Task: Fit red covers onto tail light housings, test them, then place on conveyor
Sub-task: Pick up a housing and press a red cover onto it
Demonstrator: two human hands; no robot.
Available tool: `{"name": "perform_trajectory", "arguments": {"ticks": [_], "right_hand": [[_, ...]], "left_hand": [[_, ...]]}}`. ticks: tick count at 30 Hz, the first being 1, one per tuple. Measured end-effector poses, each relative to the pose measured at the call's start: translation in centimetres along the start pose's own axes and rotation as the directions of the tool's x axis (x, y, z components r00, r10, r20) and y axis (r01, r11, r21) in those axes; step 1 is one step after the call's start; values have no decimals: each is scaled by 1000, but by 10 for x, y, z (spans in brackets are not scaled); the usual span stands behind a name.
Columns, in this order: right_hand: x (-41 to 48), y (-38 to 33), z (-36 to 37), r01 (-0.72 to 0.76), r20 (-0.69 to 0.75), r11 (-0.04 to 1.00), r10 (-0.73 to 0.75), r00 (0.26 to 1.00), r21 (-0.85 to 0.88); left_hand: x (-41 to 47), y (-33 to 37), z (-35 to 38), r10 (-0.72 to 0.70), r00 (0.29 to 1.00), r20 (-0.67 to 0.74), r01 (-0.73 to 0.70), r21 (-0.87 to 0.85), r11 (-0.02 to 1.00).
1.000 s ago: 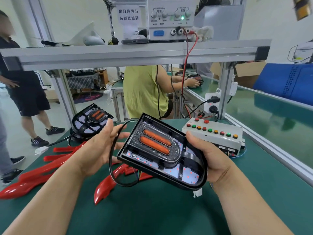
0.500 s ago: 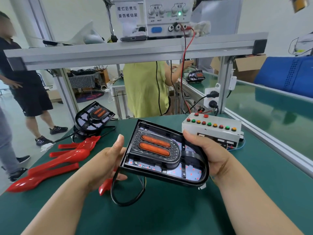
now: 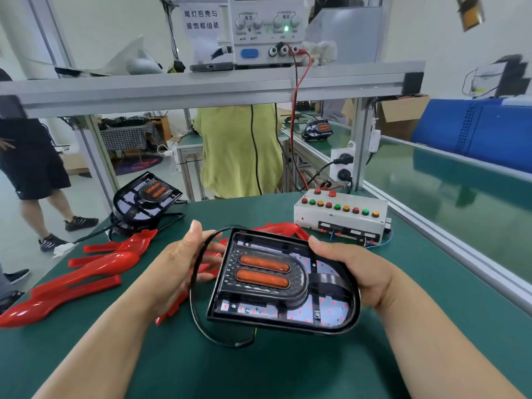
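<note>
I hold a black tail light housing [image 3: 276,286] with two orange lenses just above the green table [image 3: 288,370]. My right hand [image 3: 357,272] grips its rounded right end, thumb on the top rim. My left hand [image 3: 184,263] lies against the left edge with fingers straight. The housing's black cable [image 3: 198,309] loops over that palm and hangs below. Several red covers [image 3: 86,272] lie on the table to the left. One more red cover [image 3: 283,228] shows just behind the housing.
A stack of other housings [image 3: 146,197] sits at the back left. A white test box [image 3: 339,217] with coloured buttons stands at the back right. The green conveyor [image 3: 431,182] runs along the right behind an aluminium rail. A power supply [image 3: 264,30] sits on the overhead shelf. Two people stand beyond the table.
The housing has come down and levelled out closer to the table. My left hand slid in along its left edge, and the cable loop now hangs lower.
</note>
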State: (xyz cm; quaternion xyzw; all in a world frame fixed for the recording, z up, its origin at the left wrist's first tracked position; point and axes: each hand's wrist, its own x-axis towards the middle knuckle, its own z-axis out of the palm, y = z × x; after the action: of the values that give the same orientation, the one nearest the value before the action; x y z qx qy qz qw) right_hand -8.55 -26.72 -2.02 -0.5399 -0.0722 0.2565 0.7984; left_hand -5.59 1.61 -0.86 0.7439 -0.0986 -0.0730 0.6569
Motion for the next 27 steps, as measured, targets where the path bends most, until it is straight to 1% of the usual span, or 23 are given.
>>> {"name": "perform_trajectory", "arguments": {"ticks": [2,5,8,11,13,15,17,20,22,24,27], "right_hand": [[0,-1,-1,-43,-44,997,40,998,-62],[5,1,2,-106,-138,976,80,987,-190],[10,3,9,-146,-190,952,96,977,-269],[13,5,12,-154,-211,926,84,974,-343],[14,8,10,-127,-206,917,51,977,-377],[14,12,10,-101,-158,907,39,987,-409],[13,15,11,-83,-126,896,30,992,-437],[13,17,12,-31,-156,861,-56,986,-508],[14,19,12,-30,-190,836,-90,978,-549],[15,19,14,-35,-200,816,-100,975,-577],[17,18,14,-49,-244,757,-148,958,-651]], "left_hand": [[1,-2,-2,5,1000,-31,-4,58,998],[2,-6,-2,4,998,-62,8,190,982],[0,-8,2,31,999,-25,-22,291,956],[2,-12,3,62,998,23,-66,331,941],[4,-16,2,80,997,18,-82,331,940],[6,-19,2,73,997,-9,-66,313,947],[7,-20,0,96,995,-29,-82,310,947],[10,-25,-3,78,996,-41,-65,251,966],[11,-28,-3,44,999,-24,-39,202,979],[12,-30,-3,33,999,-23,-28,184,982],[11,-30,-3,25,1000,-2,-25,162,986]]}}
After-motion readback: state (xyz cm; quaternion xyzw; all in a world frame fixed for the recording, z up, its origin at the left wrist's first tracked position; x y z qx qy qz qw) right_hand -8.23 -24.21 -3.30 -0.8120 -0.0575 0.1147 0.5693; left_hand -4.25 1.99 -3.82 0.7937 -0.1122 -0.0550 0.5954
